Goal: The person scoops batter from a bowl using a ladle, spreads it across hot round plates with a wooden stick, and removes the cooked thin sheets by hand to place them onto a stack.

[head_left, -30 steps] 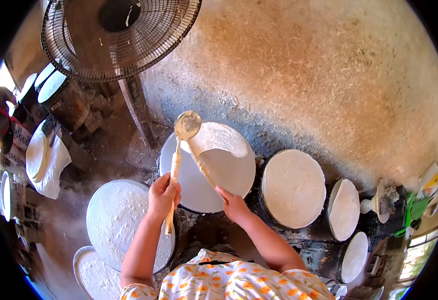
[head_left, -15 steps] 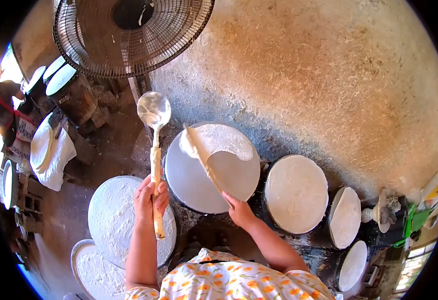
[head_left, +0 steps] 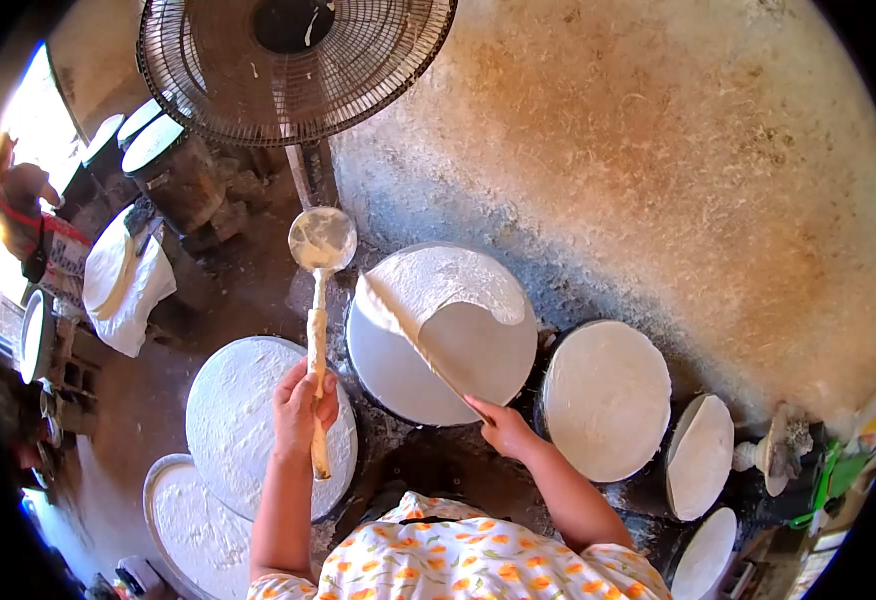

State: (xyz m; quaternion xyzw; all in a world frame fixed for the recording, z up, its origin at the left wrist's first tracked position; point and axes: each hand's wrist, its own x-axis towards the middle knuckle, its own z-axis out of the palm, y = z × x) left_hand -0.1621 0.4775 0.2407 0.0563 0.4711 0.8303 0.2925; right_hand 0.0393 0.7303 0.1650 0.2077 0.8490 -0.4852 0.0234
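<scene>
My left hand [head_left: 305,400] is closed round the pale handle of a ladle [head_left: 323,240], its round bowl upright above the hand. In my right hand [head_left: 507,430] is the lower end of a thin wooden stick [head_left: 426,355]. The stick slants up and left over a round griddle [head_left: 398,365], its far end at the left edge of white batter [head_left: 448,275]. That batter forms a curved band over the griddle's upper part; the lower part is smooth and grey. Below my left hand lies a large round surface coated in lumpy white [head_left: 248,430].
A fan [head_left: 298,70] stands at the upper left before a rough wall [head_left: 608,150]. White-topped round griddles [head_left: 608,400] line the right. A second whitish pan [head_left: 198,530] is at lower left. At far left are a person [head_left: 26,205], drums and flat sheets on cloth [head_left: 128,280].
The ladle has moved left, away from the griddle and the stick, its bowl now facing me. The white band on the griddle has widened to the left. The whole view has shifted slightly.
</scene>
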